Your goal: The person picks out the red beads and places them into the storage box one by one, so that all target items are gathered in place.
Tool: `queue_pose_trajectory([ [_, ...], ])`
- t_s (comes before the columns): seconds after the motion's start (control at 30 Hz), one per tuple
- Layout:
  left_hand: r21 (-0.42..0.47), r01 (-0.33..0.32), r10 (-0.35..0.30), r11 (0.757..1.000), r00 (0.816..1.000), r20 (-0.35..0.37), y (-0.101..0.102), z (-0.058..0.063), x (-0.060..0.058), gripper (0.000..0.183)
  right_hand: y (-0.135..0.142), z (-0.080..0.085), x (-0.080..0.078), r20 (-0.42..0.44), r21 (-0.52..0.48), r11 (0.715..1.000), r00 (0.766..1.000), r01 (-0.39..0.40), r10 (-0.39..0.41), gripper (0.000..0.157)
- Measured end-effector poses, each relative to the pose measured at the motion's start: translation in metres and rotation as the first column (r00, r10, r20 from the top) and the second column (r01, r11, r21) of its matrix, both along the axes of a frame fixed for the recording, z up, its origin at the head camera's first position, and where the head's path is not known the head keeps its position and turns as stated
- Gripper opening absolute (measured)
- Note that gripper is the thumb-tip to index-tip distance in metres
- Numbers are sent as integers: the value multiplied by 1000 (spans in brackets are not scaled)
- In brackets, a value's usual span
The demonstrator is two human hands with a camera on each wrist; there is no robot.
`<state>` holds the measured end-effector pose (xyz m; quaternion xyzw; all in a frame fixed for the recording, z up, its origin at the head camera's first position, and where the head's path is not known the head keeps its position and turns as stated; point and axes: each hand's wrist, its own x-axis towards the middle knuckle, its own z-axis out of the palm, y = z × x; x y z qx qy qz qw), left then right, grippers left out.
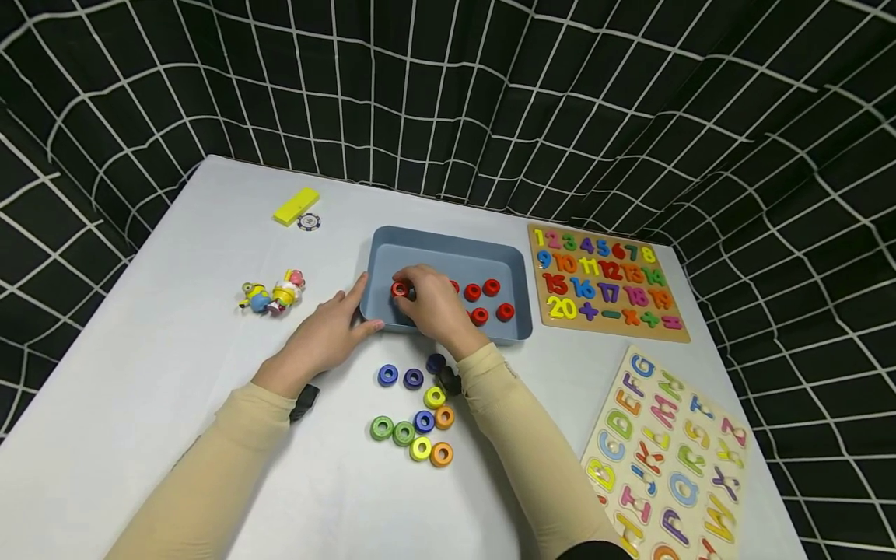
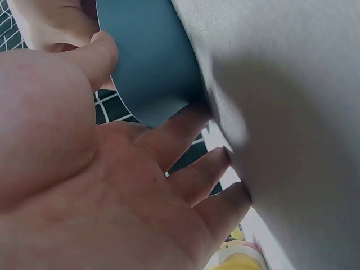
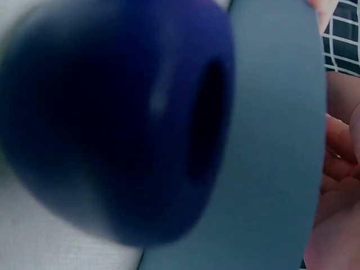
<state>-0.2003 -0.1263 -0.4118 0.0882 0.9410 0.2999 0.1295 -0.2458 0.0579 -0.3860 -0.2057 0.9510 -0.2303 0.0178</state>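
Observation:
A blue-grey tray [image 1: 448,247] sits on the table with several red ring beads [image 1: 492,288] inside its right half. My right hand [image 1: 437,303] reaches over the tray's front wall and pinches a red ring bead [image 1: 400,288] near the left end. At the front left corner, my left hand [image 1: 329,330] rests against the tray's outside, thumb along the front and fingers, mostly straight, along the left side. In the left wrist view, its fingertips [image 2: 239,194] touch the tabletop. Close to the right wrist camera, a dark blue ring bead [image 3: 118,124] looms large and blurred.
Blue [image 1: 388,375], green [image 1: 381,428], yellow and orange ring beads lie before the tray, partly beside the right wrist. A number board [image 1: 609,284] and a letter board [image 1: 665,459] lie right. Small toy figures [image 1: 271,297], a yellow block [image 1: 296,206] and a chip [image 1: 309,222] lie left.

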Motion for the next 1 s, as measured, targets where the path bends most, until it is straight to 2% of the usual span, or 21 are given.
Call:
queue_pose_trajectory([
  [0.2,-5,9,-9,1000,1000,3,3,0,-1,85,4,0,1,29,32,999,1000,11,-11,38],
  [0.33,-3,7,-7,1000,1000,13,0,0,-2,85,10,2,6,13,-10,999,999,43,-43,36],
  [0.67,-18,-6,6,1000,999,35,-16,-3,-2,88,47,8,41,-108,-75,988,984,135,-142,34],
  [0.83,-77,-32,29,997,999,-33,-21,3,0,90,67,17,50,-133,2,979,970,203,-201,46],
  [0.93,-115,-63,50,991,992,-117,-16,13,5,94,72,20,53,-123,73,973,970,221,-211,57],
  [1.0,-142,-82,54,986,980,-194,-9,20,10,97,72,22,55,-104,128,965,971,228,-216,65],
])
